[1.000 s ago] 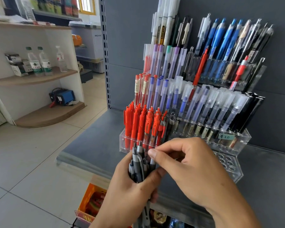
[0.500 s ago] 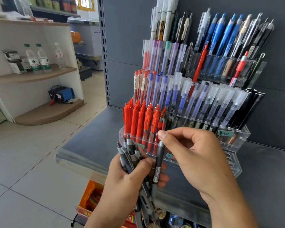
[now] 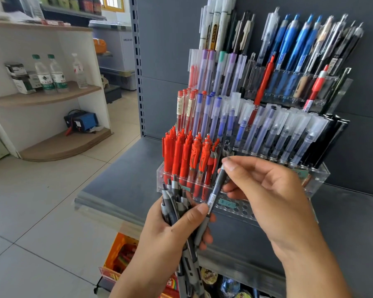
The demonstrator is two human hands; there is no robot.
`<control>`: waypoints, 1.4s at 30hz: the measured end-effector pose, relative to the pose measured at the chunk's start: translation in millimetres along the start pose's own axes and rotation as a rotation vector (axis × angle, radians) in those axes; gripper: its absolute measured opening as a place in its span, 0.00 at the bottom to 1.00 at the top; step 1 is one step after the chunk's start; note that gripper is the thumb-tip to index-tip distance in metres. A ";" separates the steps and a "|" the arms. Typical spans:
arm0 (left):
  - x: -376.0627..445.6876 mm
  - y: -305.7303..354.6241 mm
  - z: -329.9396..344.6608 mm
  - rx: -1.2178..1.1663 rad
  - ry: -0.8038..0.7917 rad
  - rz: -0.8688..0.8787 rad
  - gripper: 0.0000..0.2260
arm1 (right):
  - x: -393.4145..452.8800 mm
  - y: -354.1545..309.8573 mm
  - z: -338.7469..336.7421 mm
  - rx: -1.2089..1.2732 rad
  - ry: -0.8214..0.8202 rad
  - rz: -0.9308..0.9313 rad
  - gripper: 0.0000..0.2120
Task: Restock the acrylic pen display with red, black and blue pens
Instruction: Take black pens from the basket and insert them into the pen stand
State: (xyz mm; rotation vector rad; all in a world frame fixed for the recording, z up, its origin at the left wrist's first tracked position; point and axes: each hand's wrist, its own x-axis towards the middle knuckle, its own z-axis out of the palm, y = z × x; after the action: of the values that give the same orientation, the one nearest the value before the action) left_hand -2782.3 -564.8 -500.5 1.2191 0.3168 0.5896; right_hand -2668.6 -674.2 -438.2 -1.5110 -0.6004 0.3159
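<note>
A tiered acrylic pen display (image 3: 317,173) stands on a grey shelf. Its front row holds several red pens (image 3: 184,153) at the left; empty holes (image 3: 243,210) show in the lowest tier. Behind stand capped blue and clear pens (image 3: 265,127) and, at the top, blue and black clip pens (image 3: 295,39). My left hand (image 3: 170,231) grips a bundle of black pens (image 3: 174,203) in front of the display. My right hand (image 3: 265,188) pinches one black pen (image 3: 216,186) by its top end, its lower end still by the left thumb.
The grey shelf (image 3: 121,179) ends in an edge just left of my hands, with tiled floor (image 3: 41,211) below. A white corner unit (image 3: 52,89) with water bottles stands at the left. Goods in bright packs (image 3: 125,252) lie on the shelf beneath.
My right hand has drawn one black pen upward out of the bundle. Both hands have risen slightly toward the display's front row.
</note>
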 end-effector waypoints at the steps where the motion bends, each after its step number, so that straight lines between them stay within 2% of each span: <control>1: -0.3 0.5 -0.3 -0.012 -0.004 -0.004 0.04 | 0.1 0.7 -3.5 0.015 -0.068 0.033 0.06; 4: -1.3 1.8 -1.3 -0.027 -0.022 -0.003 0.03 | 0.5 3.8 -11.6 0.016 -0.159 0.074 0.13; 10: 0.1 0.3 -2.2 0.004 0.040 -0.004 0.03 | 3.5 7.5 -17.4 0.146 -0.086 0.042 0.11; 15: 1.7 1.4 -9.7 -0.002 0.177 -0.001 0.05 | 4.9 1.6 -21.7 0.207 0.214 -0.159 0.09; 17: 2.7 1.8 -12.2 -0.002 0.201 -0.001 0.12 | 6.2 3.0 -20.3 0.124 0.336 -0.260 0.11; 18: 3.1 1.8 -12.8 -0.001 0.205 -0.004 0.14 | 6.7 4.2 -18.3 0.088 0.375 -0.298 0.11; 22: 3.5 0.4 -13.3 -0.039 0.206 -0.032 0.10 | 8.8 11.0 -10.9 0.009 0.454 -0.390 0.10; 28: 3.4 -0.6 -12.8 -0.085 0.192 -0.034 0.11 | 11.5 17.2 1.3 -0.114 0.487 -0.490 0.09; 30: 3.5 0.0 -13.1 -0.086 0.202 -0.030 0.15 | 12.9 20.1 4.2 -0.188 0.474 -0.523 0.10; 33: 3.8 1.7 -13.0 -0.098 0.228 -0.025 0.14 | 15.2 24.3 8.5 -0.293 0.431 -0.541 0.10; 38: 3.8 1.5 -15.4 -0.053 0.223 0.003 0.12 | 19.0 35.0 17.9 -0.460 0.340 -0.506 0.09; 40: 4.2 2.4 -16.2 -0.032 0.231 0.011 0.16 | 19.4 37.8 18.1 -0.465 0.309 -0.458 0.09; 42: 4.8 2.9 -17.9 -0.030 0.245 0.017 0.15 | 19.4 39.9 15.9 -0.421 0.285 -0.398 0.09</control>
State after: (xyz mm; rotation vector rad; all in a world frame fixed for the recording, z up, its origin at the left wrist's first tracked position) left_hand -2788.5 -547.3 -503.3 1.1231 0.5026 0.7582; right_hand -2654.7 -648.0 -474.8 -1.7501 -0.7503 -0.3487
